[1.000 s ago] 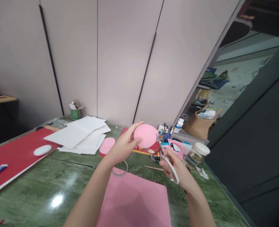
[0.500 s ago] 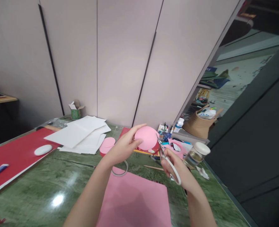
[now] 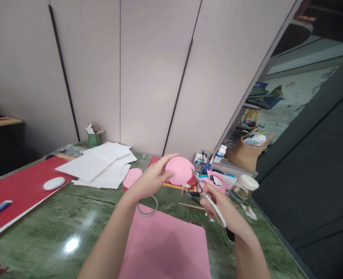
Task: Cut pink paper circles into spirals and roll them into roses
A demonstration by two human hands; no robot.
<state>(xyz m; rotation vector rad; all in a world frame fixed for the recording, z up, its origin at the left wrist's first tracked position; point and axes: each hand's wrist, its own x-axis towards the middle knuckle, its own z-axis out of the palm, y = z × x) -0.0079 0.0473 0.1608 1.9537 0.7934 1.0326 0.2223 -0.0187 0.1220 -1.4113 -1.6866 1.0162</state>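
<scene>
Between the thumb and fingers of my left hand is a round pink paper piece, raised above the table. My right hand grips white-handled scissors, whose blade tips touch or nearly touch the circle's right edge. A thin pink strip hangs under the circle. Below my hands lies a large pink sheet, with a grey ring on its upper left corner. More round pink pieces rest behind my left forearm.
White sheets and a red board with a white oval object are at the left. A lidded jar, pink scraps and a white bottle stand or lie at the right. A pencil-like stick lies mid-table.
My right hand and the scissors have shifted slightly right and down. A thin pink strip now shows below the circle. My left hand holds nearly the same place.
</scene>
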